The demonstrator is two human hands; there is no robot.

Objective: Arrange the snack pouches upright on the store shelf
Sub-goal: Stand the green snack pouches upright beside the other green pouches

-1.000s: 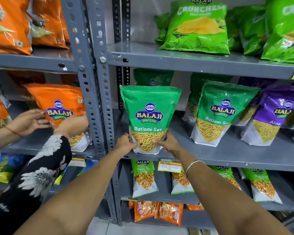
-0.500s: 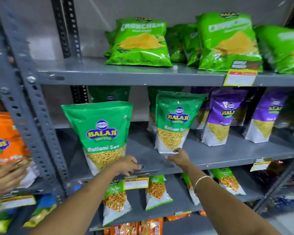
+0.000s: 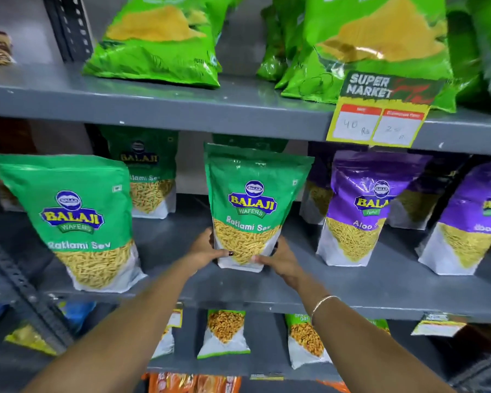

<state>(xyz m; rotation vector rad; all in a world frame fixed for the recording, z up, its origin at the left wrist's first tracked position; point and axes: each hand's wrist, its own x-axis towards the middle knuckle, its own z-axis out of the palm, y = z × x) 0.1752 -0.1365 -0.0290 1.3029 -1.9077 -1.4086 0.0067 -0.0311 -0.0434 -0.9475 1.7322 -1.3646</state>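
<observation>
A green Ratlami Sev pouch (image 3: 253, 202) stands upright in the middle of the grey middle shelf (image 3: 352, 290). My left hand (image 3: 207, 248) grips its lower left edge and my right hand (image 3: 278, 258) holds its lower right corner. Another green Ratlami Sev pouch (image 3: 77, 217) stands upright at the shelf's left front, apart from my hands. A third green pouch (image 3: 150, 177) stands behind, between the two. Two purple Aloo Sev pouches (image 3: 363, 211) (image 3: 471, 219) stand to the right.
Light green chip bags (image 3: 159, 38) lie on the upper shelf, with a yellow price tag (image 3: 380, 120) hanging from its edge. Smaller pouches (image 3: 224, 333) stand on the lower shelf. A perforated grey upright (image 3: 20, 287) rises at the lower left.
My hands let go of the left green pouch and moved right. Both now hold the base of the middle green pouch. The view has shifted right and closer to the shelf.
</observation>
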